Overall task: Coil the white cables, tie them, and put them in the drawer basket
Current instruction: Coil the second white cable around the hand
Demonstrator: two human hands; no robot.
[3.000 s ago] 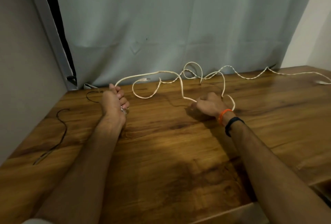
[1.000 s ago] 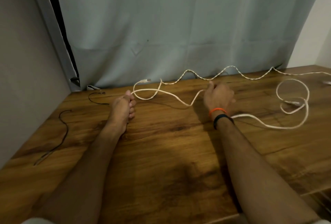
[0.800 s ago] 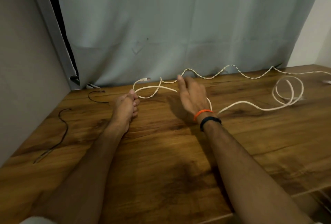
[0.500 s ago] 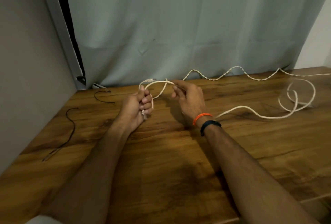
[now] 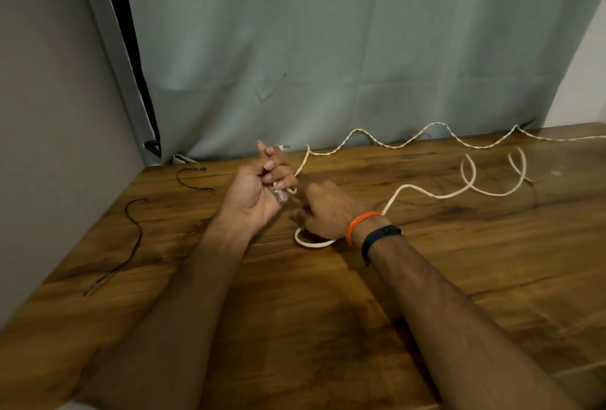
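A smooth white cable (image 5: 423, 193) runs across the wooden table (image 5: 328, 311) from loose loops at the far right to my hands. My left hand (image 5: 259, 189) is raised above the table and grips the cable's plug end in curled fingers. Just to its right, my right hand (image 5: 324, 209) holds the same cable low over the table, and a small loop (image 5: 311, 243) hangs under that wrist. A second, twisted white cable (image 5: 410, 142) lies in waves along the back edge by the curtain. The drawer basket is not in view.
Two thin black cords (image 5: 134, 232) lie on the table's left side near the wall (image 5: 49, 147). A grey curtain (image 5: 328, 48) hangs behind the table. The table's front edge (image 5: 574, 370) shows at the lower right.
My right hand dragged the smooth cable leftward to the left hand, then dropped below it, forming a first small loop. The left hand lifted off the table with the plug end.
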